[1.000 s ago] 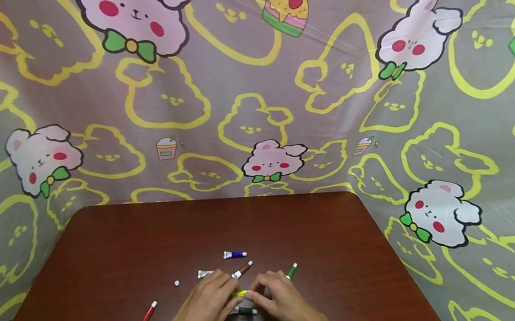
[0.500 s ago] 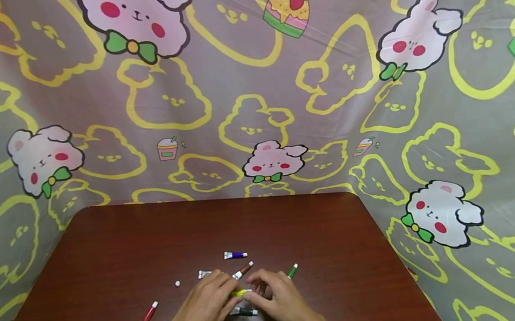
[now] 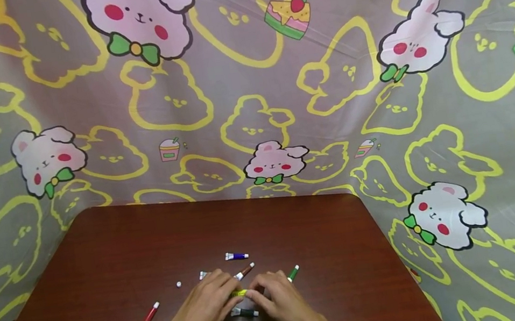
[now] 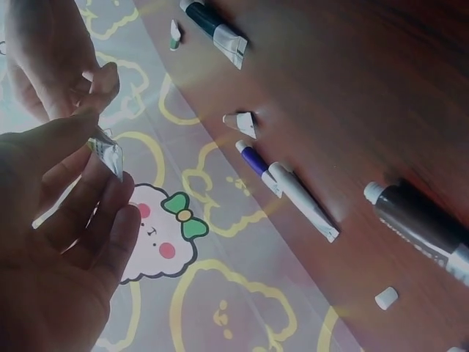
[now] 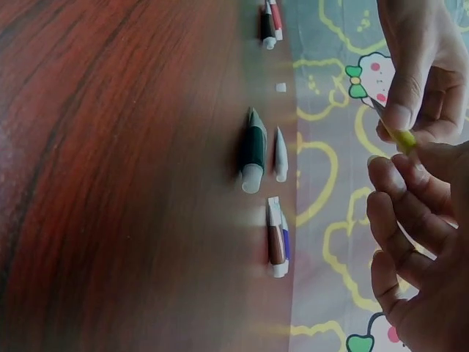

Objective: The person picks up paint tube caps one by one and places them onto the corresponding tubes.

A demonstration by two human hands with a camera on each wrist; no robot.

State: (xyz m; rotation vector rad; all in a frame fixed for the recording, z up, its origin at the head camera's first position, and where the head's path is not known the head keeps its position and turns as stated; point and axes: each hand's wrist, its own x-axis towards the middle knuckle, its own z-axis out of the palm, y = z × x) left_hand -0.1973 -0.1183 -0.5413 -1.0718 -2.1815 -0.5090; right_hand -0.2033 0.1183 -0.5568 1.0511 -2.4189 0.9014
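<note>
A small yellow paint tube (image 3: 239,293) is held between both hands above the near part of the table. My left hand (image 3: 205,303) pinches its body between thumb and fingers, and in the left wrist view the crimped silver tail (image 4: 110,155) sticks out past them. At the other end, my right hand (image 3: 280,296) pinches the tube with thumb and forefinger, covering the cap end. Its other fingers curl loosely in the right wrist view. Just below the hands lies a dark tube (image 3: 245,312), with a brown tube (image 3: 245,271) beyond them.
A red tube (image 3: 147,319) and a loose white cap (image 3: 178,285) lie left of the hands. A blue-violet tube (image 3: 237,256) is farther back, a green tube (image 3: 293,273) to the right. Patterned curtain (image 3: 263,127) surrounds the wooden table (image 3: 207,221).
My right forefinger, lifted off the yellow tube half a second ago, has come back down against the thumb at the cap end. The left hand keeps its grip in place.
</note>
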